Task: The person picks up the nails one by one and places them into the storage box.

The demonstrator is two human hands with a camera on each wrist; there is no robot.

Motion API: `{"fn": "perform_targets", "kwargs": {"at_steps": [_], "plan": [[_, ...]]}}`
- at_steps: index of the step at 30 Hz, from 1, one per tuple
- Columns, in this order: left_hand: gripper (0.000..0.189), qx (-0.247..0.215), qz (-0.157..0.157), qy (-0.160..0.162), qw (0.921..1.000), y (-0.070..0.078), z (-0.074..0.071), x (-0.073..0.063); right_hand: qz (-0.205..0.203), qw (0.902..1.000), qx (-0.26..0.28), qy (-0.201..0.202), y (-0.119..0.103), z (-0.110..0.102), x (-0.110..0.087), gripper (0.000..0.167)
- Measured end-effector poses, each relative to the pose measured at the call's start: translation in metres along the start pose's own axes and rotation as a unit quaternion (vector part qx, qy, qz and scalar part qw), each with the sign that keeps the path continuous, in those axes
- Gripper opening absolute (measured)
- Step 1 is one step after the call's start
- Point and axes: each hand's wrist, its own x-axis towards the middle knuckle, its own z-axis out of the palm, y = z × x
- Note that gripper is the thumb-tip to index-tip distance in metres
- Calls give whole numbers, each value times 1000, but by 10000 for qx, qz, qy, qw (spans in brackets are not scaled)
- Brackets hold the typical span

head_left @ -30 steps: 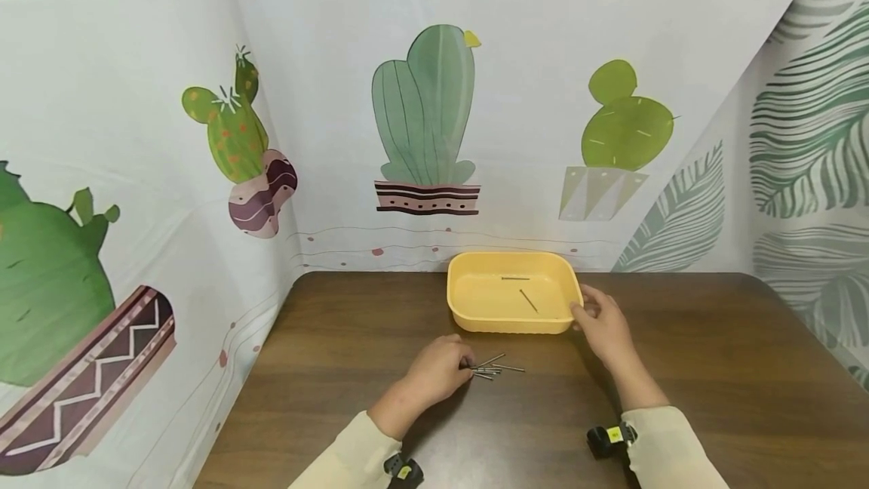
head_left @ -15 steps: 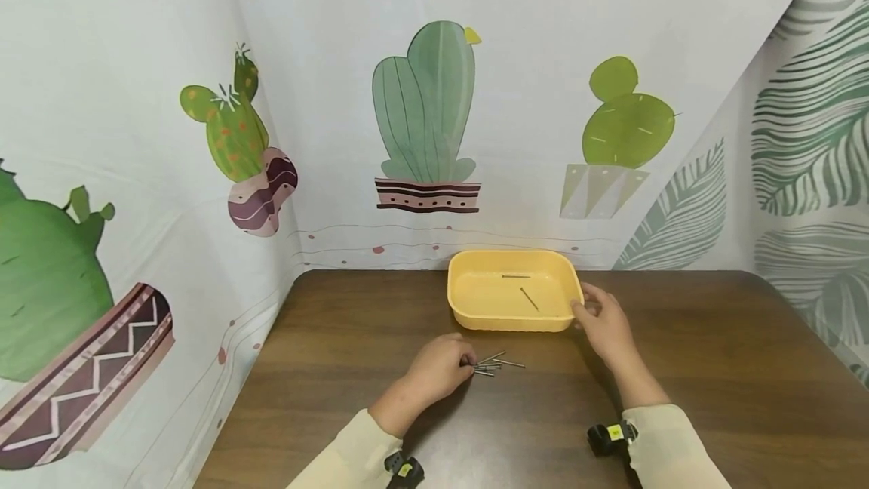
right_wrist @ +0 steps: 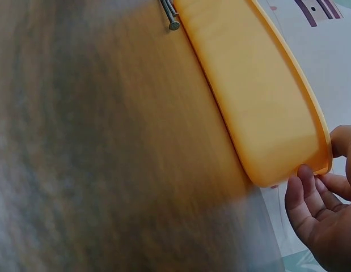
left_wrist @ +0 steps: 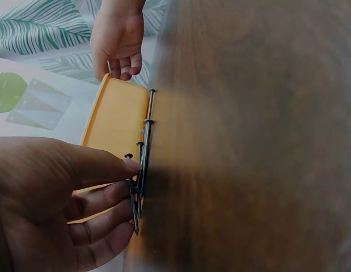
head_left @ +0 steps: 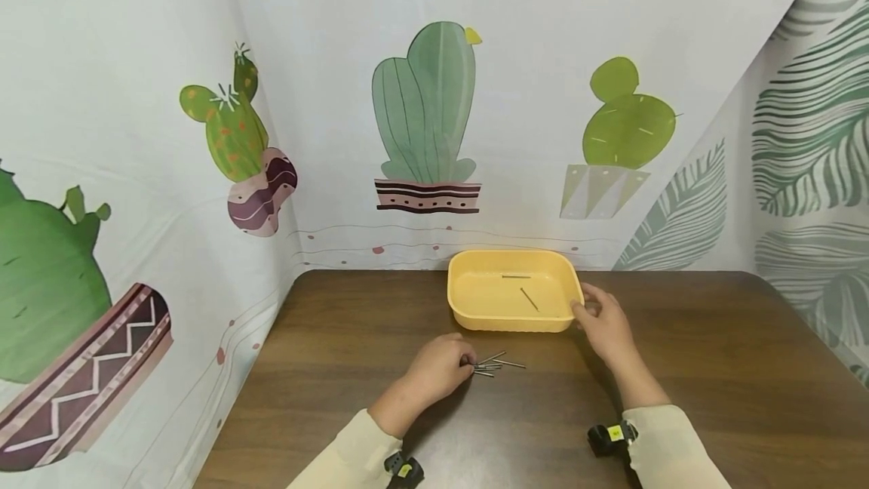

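Note:
My left hand [head_left: 437,364] is low over the table at a small pile of metal nails [head_left: 490,365]. In the left wrist view its thumb and curled fingers pinch at the near end of a nail [left_wrist: 133,207], with other nails lying against it. Several nail shafts fan out to the right of the fingertips. Behind the pile stands a shallow yellow plastic tray [head_left: 509,324], with two nails [head_left: 529,300] lying apart on its floor. My right hand [head_left: 606,327] grips the tray's right end, thumb at the rim and fingers against the outer wall.
The dark brown wooden table [head_left: 326,368] ends at a white cloth backdrop [head_left: 529,96] printed with cacti and leaves. The tray sits close to that back edge. Black cameras are strapped to both wrists, the right one [head_left: 604,440] hanging beside the sleeve.
Both hands and the tray stay in place. The nails at my left fingertips have shifted very slightly.

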Motion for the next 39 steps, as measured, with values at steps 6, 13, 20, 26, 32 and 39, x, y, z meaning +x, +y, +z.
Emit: {"fn": "perform_targets", "kwargs": {"at_steps": [6,13,20,26,32,39], "plan": [[4,16,-67,35,10000,0,-2,-1,26,10000,76,-24,-2,0,-1,55],[4,-67,-125,105,9998,-2,-4,-1,-28,10000,63,-67,-2,-1,0,56],[5,-216,-270,189,9992,-6,-7,0,-22,10000,26,-51,-1,-1,-1,56],[5,-260,-320,343,9986,-7,-10,0,-33,10000,53,-40,-1,0,0,56],[4,-410,-339,608,9967,-8,-17,1,-12,10000,63,-72,-2,0,-1,56],[3,-541,-400,793,9946,-9,-27,1,31,10000,8,-82,-2,0,-3,56]]}}
